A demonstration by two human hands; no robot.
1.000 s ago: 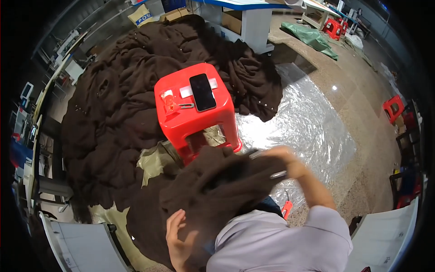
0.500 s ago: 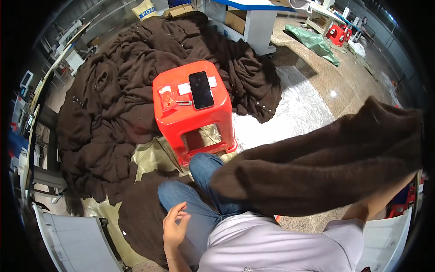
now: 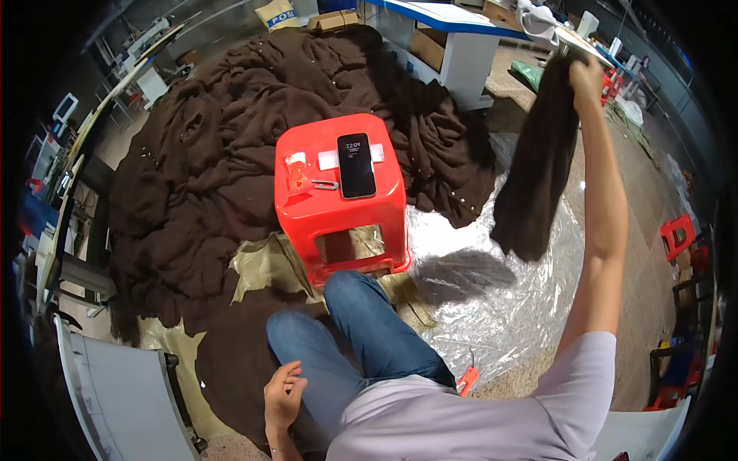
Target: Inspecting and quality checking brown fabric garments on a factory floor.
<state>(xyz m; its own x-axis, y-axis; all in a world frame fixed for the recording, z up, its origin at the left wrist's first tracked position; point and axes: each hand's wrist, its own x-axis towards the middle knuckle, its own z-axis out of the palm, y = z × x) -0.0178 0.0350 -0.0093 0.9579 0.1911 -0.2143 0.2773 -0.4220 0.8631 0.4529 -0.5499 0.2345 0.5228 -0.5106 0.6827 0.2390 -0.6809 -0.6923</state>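
Note:
My right hand is raised at the far right on an outstretched arm, closed on one end of a dark brown knitted cloth. The cloth hangs down in a long bunch above the plastic sheet. My left hand rests by my left thigh, fingers loosely bent and nothing in them. In front of my knees stands a red plastic stool. On its top lie a black phone, a white strip, a small metal U-shaped tool and a clear packet.
A large heap of brown knitted fabric spreads behind and left of the stool. More brown cloth lies beside my left leg. Shiny clear plastic sheeting covers the floor at right. An orange-handled tool lies by my hip. A blue-edged table stands beyond.
My right hand has swung up, forward and away from my body, carrying the brown cloth off my lap so that it hangs down. My left hand has dropped slightly.

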